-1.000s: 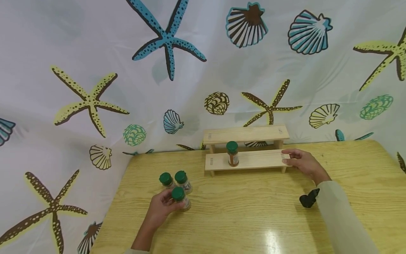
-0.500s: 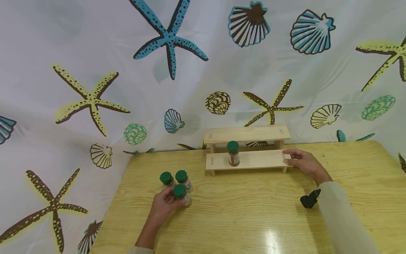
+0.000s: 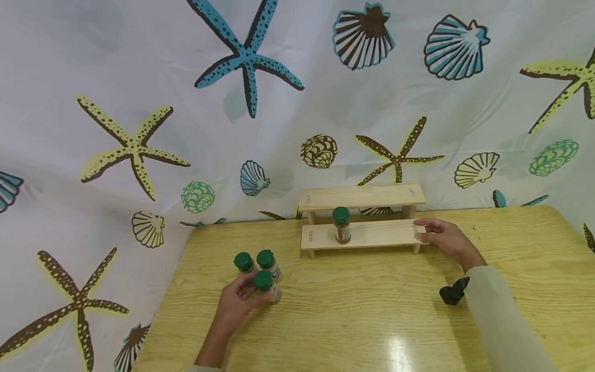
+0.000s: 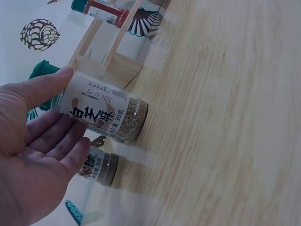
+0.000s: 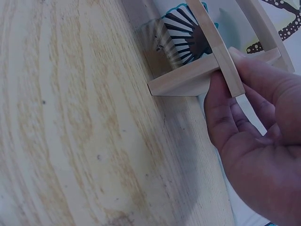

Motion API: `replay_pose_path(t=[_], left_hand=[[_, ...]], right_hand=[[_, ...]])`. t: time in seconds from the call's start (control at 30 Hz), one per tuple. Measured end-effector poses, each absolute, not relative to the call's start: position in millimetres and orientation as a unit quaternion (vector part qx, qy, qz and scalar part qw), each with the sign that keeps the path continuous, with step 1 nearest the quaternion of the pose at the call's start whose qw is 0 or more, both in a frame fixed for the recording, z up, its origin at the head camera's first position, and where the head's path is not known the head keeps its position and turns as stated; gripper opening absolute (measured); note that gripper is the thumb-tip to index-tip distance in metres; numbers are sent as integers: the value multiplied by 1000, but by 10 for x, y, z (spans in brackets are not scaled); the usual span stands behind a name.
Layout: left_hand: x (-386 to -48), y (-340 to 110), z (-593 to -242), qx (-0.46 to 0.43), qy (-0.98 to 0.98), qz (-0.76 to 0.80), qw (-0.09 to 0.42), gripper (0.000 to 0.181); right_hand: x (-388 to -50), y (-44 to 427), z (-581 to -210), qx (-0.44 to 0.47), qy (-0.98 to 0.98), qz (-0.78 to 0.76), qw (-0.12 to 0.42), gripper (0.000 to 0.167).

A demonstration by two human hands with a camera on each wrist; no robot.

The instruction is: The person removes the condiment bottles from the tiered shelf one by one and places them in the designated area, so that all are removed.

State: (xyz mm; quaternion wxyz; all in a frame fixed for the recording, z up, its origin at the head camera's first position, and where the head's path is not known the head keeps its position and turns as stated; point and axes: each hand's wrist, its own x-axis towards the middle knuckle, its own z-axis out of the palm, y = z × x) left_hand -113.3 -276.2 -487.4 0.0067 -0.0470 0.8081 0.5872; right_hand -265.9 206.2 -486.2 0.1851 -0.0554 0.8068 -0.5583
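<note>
My left hand (image 3: 234, 299) holds a clear, green-lidded spice jar (image 3: 264, 281) at the left of the table, thumb on one side and fingers on the other. The left wrist view shows pale seeds inside this sesame seed jar (image 4: 99, 106), with a white label. Just behind it stand two more green-lidded jars (image 3: 244, 262), partly covered. At the right end of a two-tier wooden shelf rack (image 3: 381, 233), my right hand (image 3: 446, 240) pinches the lower board between thumb and fingers. A jar with red contents (image 3: 342, 231) stands upright on that board, left of its middle.
A small black object (image 3: 453, 292) lies on the wooden table (image 3: 344, 320) near the right sleeve. Behind the rack hangs a white cloth (image 3: 288, 113) printed with shells and starfish. The rack's upper board (image 3: 360, 196) stands close to the cloth.
Over the last second, my left hand has shifted the sesame seed jar slightly away from me, toward the two jars behind. My right hand keeps its hold on the rack.
</note>
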Motion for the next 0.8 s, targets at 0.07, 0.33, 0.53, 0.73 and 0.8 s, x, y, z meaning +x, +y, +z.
replay_pose_path(t=[0.07,0.33,0.53,0.73,0.8], left_hand=[[-1112,-2780,-4850,-51,811,582,2,61],[-1008,-2874,-4651,-17,825,564,-37,56],[-1000,-2921,-4429,14,830,554,-63,52],[-1044,-2883,-4235,24,832,549,-76,53],[-1077,-2834,-4188,22,830,552,-83,53]], right_hand=[[-2659,2067,-4869,-55,807,-558,185,62],[-2654,2062,-4862,-55,809,-557,181,62],[-2649,2064,-4856,-56,806,-561,181,62],[-2661,2064,-4854,-55,811,-555,177,60],[-2665,2064,-4853,-55,813,-552,174,60]])
